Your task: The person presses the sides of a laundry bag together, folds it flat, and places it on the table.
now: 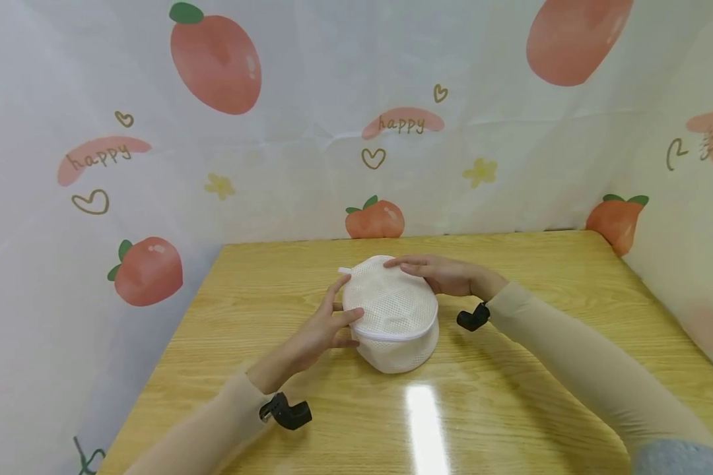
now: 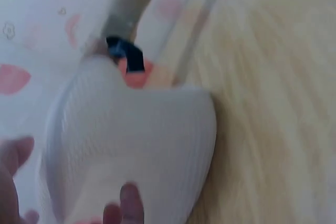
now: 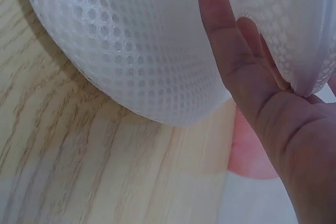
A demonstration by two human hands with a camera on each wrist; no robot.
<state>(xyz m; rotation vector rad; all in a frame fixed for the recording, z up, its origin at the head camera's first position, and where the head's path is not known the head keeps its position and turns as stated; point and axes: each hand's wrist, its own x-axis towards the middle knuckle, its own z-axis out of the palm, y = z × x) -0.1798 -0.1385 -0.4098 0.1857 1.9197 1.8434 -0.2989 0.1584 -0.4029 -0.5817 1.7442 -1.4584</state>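
Observation:
A round, white mesh laundry bag [image 1: 386,297] with a zipped rim and a small side tab sits on the wooden table. My left hand [image 1: 323,330] holds its left side, fingers spread across the rim. In the left wrist view the bag [image 2: 136,135] is blurred, with some fingertips [image 2: 131,200] in front of it. My right hand [image 1: 442,274] grips the far right edge, fingers lying over the top. The right wrist view shows the honeycomb mesh side of the bag [image 3: 126,51], with one digit of the right hand [image 3: 278,103] along it and the rim beside the palm.
The wooden table [image 1: 261,284] carries a bright light reflection in front of the bag. A white curtain [image 1: 297,79] printed with fruit, hearts and lettering stands behind and at both sides. Each wrist wears a black camera mount [image 1: 291,413].

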